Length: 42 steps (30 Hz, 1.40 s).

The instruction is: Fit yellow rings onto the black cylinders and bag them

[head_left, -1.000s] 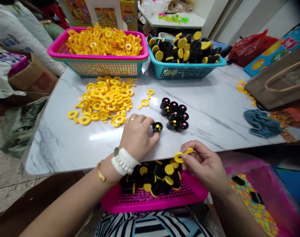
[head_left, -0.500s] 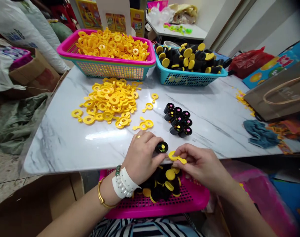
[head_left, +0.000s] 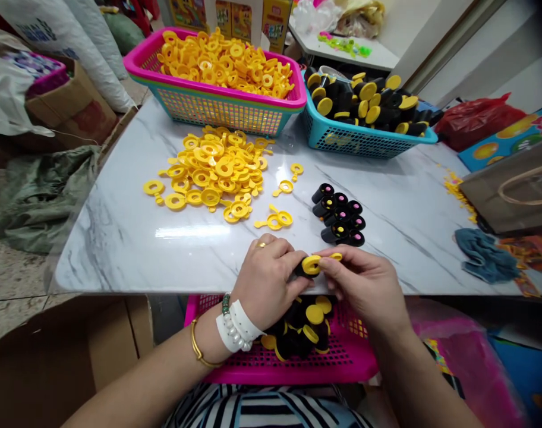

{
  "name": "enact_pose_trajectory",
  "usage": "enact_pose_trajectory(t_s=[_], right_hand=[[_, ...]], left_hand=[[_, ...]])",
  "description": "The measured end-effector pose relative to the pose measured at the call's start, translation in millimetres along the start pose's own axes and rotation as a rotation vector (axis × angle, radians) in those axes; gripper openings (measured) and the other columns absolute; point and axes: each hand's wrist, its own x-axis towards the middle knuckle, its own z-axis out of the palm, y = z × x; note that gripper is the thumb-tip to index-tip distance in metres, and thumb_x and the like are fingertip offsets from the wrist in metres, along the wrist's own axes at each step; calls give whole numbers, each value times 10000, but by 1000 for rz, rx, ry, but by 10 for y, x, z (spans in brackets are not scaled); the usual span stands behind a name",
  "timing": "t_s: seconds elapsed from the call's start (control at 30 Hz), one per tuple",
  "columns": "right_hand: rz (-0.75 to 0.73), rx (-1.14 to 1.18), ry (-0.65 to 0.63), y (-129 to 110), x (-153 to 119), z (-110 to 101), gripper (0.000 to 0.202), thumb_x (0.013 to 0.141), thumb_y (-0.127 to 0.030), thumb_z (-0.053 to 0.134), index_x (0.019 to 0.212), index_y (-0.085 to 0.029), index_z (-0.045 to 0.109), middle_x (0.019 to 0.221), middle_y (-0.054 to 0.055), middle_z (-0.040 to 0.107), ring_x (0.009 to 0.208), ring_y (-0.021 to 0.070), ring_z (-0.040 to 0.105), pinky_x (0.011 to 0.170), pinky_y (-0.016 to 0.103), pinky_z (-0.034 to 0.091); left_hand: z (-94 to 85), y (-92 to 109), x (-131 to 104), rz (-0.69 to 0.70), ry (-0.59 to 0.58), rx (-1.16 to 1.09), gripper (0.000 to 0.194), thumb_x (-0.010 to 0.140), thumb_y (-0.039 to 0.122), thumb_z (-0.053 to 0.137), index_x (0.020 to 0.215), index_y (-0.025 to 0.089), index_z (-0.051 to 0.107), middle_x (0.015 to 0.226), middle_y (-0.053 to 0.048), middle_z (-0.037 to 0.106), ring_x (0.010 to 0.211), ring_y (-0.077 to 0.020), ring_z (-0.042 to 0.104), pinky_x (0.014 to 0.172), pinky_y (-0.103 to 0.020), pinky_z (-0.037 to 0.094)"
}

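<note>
My left hand grips a small black cylinder lying on its side near the table's front edge. A yellow ring cap with a tab sits against the cylinder's open end, pinched at its tab side by my right hand. Whether the cap is seated or only touching, I cannot tell. Beyond my hands stands a cluster of several black cylinders with pink or yellow bits inside. Loose yellow ring caps lie in a heap to the left, with a few strays beside it.
A pink basket full of yellow caps stands at the back, beside a blue basket of capped black cylinders. Below the table edge, a magenta basket holds more capped cylinders. A blue cloth and a paper bag lie right.
My right hand has brought the yellow ring cap leftward and up onto the black cylinder's open end. The left hand still grips the cylinder. The whole view has shifted slightly.
</note>
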Motion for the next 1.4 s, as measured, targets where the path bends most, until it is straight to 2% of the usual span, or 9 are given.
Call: enact_pose_trajectory(t_s=[0.1,0.23,0.33,0.6,0.73,0.97,1.1,1.27,1.4], right_hand=[[85,41,-76,-30,-61,-69,158,840,-352,706,840,-200,747,597,-7,604,458,85,496,414,193,403],[-129,-177,98,-46,-71,10,66,789,-285,755,797,-220,761,817,37,664,731,149,605,600,237,512],[-127,-148,172,-18,-28,131,95,790,-306,747,801,-212,752,816,37,669,604,127,579,501,236,503],[82,68,140,-11,30,235,244,773,-406,747,763,-181,651,564,-25,600,433,108,553,401,209,506],[106,126,91,-15,22,242,269,783,-412,737,751,-184,599,575,-29,619,436,94,551,406,187,490],[96,136,84,42,-2,271,277,832,-423,686,769,-190,550,494,-57,557,400,96,538,391,175,446],[49,135,80,56,-18,296,271,859,-431,658,795,-182,574,560,-45,569,436,93,530,412,186,441],[-131,34,166,107,-41,256,289,924,-408,577,817,-163,687,814,33,606,742,132,586,631,222,497],[2,252,-31,118,-4,108,383,933,-445,557,741,-138,682,766,33,584,642,103,552,578,216,469]], left_hand=[[0,1,-8,2,1,7,182,843,311,666,1001,224,687,886,-47,613,894,-241,499,817,-409,411],[-6,7,-7,11,-4,21,184,856,317,653,1006,215,681,890,-48,613,906,-241,498,827,-404,411],[1,2,-1,15,-16,40,172,876,326,628,1003,220,675,864,-47,608,869,-230,506,818,-397,416],[-32,59,-11,-9,-66,87,170,882,320,593,977,193,656,785,-47,615,756,-217,542,708,-355,423],[-134,143,21,-125,-140,-171,242,899,358,560,1061,200,647,706,-9,639,636,-175,569,591,-293,401],[-112,129,138,-329,-164,-436,264,948,312,488,769,179,630,593,21,609,519,-111,536,517,-230,379],[-70,149,35,-257,-102,-451,197,951,303,492,1004,187,643,653,23,649,566,-117,596,567,-224,447],[84,146,-132,-52,64,-160,340,914,275,555,1231,153,540,886,-62,714,761,-186,680,673,-282,517],[64,65,-135,21,57,10,341,939,322,511,1239,163,544,818,-46,717,671,-185,670,591,-275,487]])
